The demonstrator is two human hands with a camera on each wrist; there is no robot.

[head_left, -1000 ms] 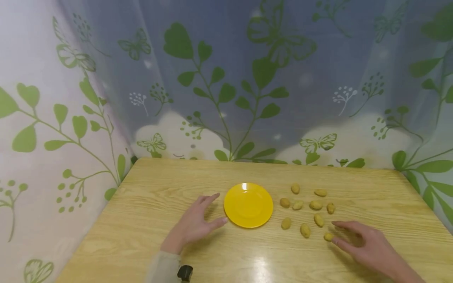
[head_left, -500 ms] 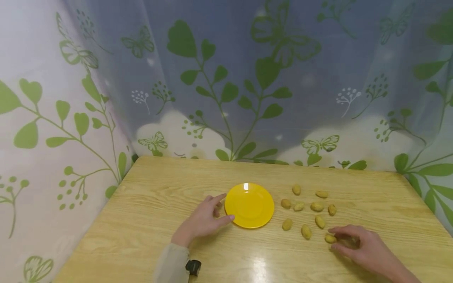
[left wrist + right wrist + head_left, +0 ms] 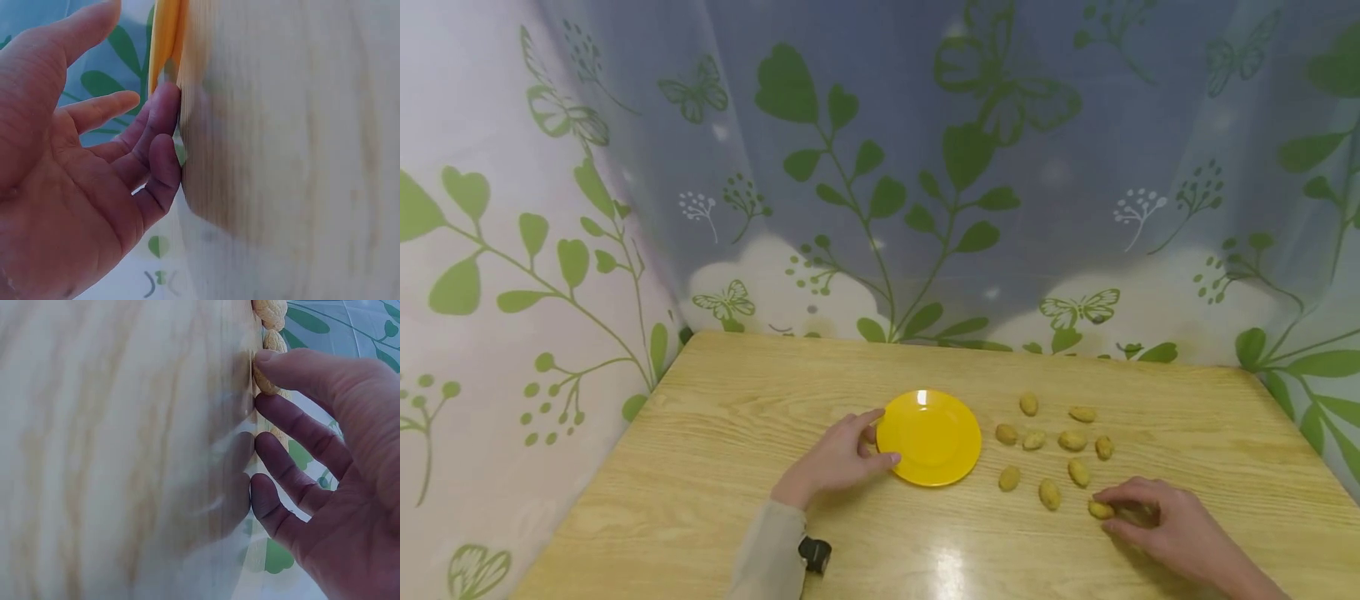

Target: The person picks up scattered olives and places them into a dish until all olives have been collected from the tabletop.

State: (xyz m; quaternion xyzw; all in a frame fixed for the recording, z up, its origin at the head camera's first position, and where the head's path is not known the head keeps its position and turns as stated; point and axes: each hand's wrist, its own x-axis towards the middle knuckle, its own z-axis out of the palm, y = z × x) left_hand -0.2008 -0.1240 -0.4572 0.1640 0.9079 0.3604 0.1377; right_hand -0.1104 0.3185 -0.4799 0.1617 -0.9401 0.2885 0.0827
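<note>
A yellow plate (image 3: 929,437) lies on the table, and my left hand (image 3: 835,458) is at its left rim. Thumb tip and index finger reach the rim, spread apart; in the left wrist view the lower fingertips (image 3: 164,153) rest at the table surface. My right hand (image 3: 1172,525) pinches a peanut in its shell (image 3: 1101,508) between thumb and index finger, low at the table. That peanut (image 3: 265,378) shows between thumb and index finger in the right wrist view, where the other fingers touch the table. Several more unshelled peanuts (image 3: 1072,440) lie scattered between the plate and the right hand.
The wooden table (image 3: 760,392) ends at the back against a curtain (image 3: 880,167) printed with leaves and butterflies. Another printed cloth (image 3: 467,417) hangs on the left side. A black band (image 3: 815,554) sits on the left wrist.
My left hand has moved right to the plate's rim. The right thumb and index finger have closed around the nearest peanut. The plate and other peanuts keep their places.
</note>
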